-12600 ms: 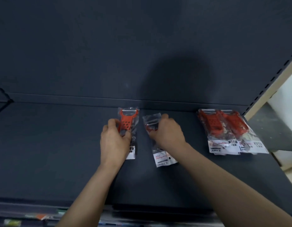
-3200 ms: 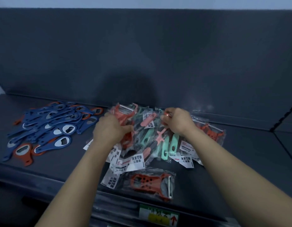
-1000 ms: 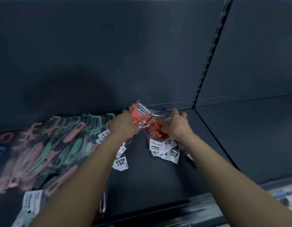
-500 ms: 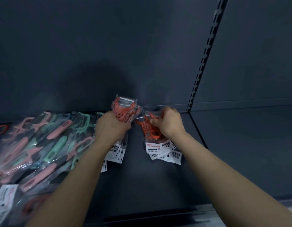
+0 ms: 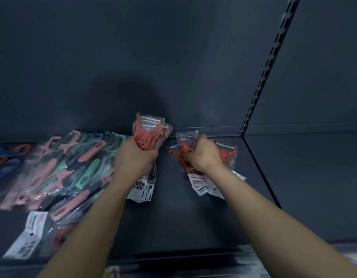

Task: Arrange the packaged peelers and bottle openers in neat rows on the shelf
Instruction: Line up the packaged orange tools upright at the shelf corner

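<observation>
1. Head view: our left hand (image 5: 133, 159) curls its grip round a bundle of orange peeler packs (image 5: 148, 133), raised off the shelf (image 5: 173, 221).
2. Our right hand (image 5: 203, 155) has its grip closed round a second orange bundle (image 5: 226, 155), low on the shelf, near the first.
3. We see pink and green peelers (image 5: 73, 167) heaped at left, blue bottle openers (image 5: 5, 165) beyond them.

a shop: dark metal shelf (image 5: 193, 217) with a slotted upright (image 5: 262, 77), many bagged, labelled peelers (image 5: 73, 169) in multiples, stocked for sale.
</observation>
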Action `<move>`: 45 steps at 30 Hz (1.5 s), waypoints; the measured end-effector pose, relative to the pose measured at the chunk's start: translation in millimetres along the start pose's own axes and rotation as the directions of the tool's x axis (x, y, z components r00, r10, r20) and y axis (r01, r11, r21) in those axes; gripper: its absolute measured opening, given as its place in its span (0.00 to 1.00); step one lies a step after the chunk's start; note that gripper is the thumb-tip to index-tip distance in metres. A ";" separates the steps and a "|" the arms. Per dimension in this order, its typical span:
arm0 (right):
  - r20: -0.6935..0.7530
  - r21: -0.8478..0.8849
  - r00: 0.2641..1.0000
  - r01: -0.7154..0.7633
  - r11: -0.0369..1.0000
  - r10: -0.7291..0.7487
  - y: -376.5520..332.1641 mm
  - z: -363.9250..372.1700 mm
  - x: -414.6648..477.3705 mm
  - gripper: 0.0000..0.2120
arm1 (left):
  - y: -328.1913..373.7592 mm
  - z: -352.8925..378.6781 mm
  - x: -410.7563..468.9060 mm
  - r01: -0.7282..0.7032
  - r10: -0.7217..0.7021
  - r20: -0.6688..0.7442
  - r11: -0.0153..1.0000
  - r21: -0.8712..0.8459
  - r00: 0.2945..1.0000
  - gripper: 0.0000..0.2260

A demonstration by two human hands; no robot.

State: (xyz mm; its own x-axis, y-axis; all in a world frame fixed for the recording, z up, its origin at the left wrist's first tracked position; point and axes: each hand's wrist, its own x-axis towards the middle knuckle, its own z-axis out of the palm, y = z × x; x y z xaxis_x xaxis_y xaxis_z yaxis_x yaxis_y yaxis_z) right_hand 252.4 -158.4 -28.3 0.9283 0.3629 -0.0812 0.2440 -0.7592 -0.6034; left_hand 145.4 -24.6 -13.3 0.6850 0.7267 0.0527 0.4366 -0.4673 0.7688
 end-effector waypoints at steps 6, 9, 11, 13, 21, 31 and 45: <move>-0.174 0.047 0.984 0.045 0.998 -0.036 -2.0 -27.6 -11.7 0.21 | 9.7 -1.1 -0.8 -0.073 0.077 0.082 0.996 -0.049 0.994 0.06; -0.275 0.008 0.961 -0.018 1.000 0.020 19.9 -50.8 -19.7 0.23 | 27.0 14.9 -4.4 -0.122 0.133 0.166 0.990 -0.074 0.977 0.06; -0.317 -0.002 0.945 -0.080 0.997 0.075 40.3 -66.5 -27.4 0.24 | 40.4 30.0 -9.4 -0.158 0.174 0.211 0.983 -0.094 0.962 0.06; -0.348 -0.003 0.928 -0.142 0.990 0.132 62.1 -81.2 -37.0 0.23 | 54.6 46.9 -17.2 -0.213 0.231 0.248 0.972 -0.098 0.941 0.07; -0.457 0.004 0.863 -0.241 0.971 0.216 152.4 -128.1 -65.3 0.23 | 112.6 124.1 -68.3 -0.355 0.366 0.308 0.930 -0.092 0.878 0.13; -0.483 -0.042 0.857 -0.228 0.973 0.180 303.0 -245.3 -84.5 0.24 | 222.3 248.2 -160.8 -0.323 0.328 0.334 0.944 -0.071 0.884 0.14; -0.473 -0.090 0.851 -0.302 0.949 0.226 437.7 -350.2 -59.1 0.23 | 332.1 386.7 -199.2 -0.335 0.332 0.424 0.940 -0.071 0.843 0.11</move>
State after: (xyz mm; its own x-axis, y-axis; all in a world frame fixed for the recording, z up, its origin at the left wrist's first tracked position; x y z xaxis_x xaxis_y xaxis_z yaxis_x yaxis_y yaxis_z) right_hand 402.6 -701.4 -9.9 0.9784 -0.1185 0.1696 -0.0238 -0.8788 -0.4767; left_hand 379.6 -519.3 -14.9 0.9694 0.2436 0.0294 0.1397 -0.6464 0.7501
